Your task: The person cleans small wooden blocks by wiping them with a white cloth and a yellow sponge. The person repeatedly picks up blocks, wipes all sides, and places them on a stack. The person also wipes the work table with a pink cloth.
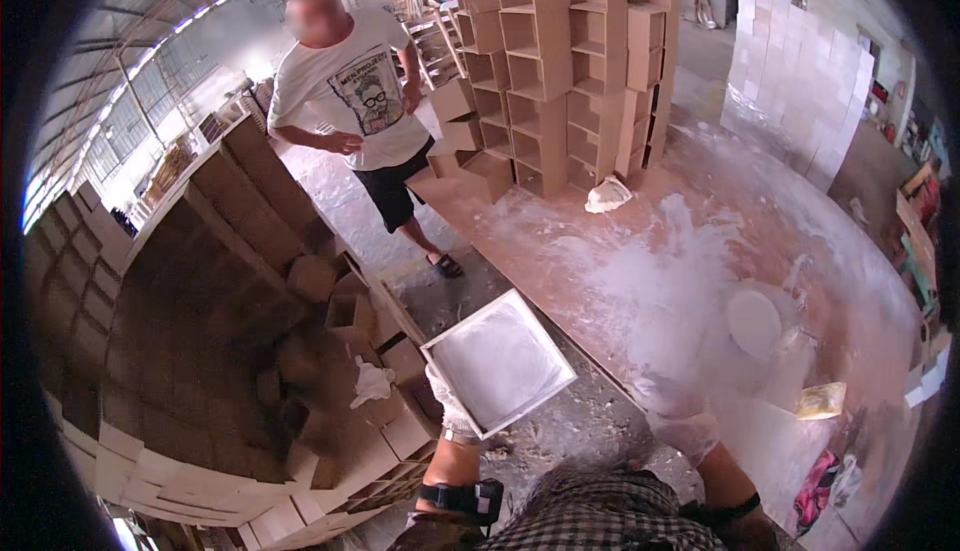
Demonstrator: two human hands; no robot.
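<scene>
My left hand [451, 403], in a white glove, grips the left edge of a shallow square tray [500, 361]. The tray has a thin pale rim, its inside is coated whitish, and it is tilted up over the gap beside the table. My right hand [684, 431], also in a pale glove, is low over the near edge of the powder-covered table [570, 241]. Blur and white dust hide its fingers, so I cannot make out anything in it. Beyond that hand a round whitish shape [753, 321] shows through the powder.
Stacked open brown boxes [540, 61] stand at the table's far end, near a crumpled white cloth [608, 195]. More boxes [240, 201] fill the left side. A person [350, 101] stands beyond the gap. On the right lie a yellowish packet [821, 401] and pink cloth [817, 489].
</scene>
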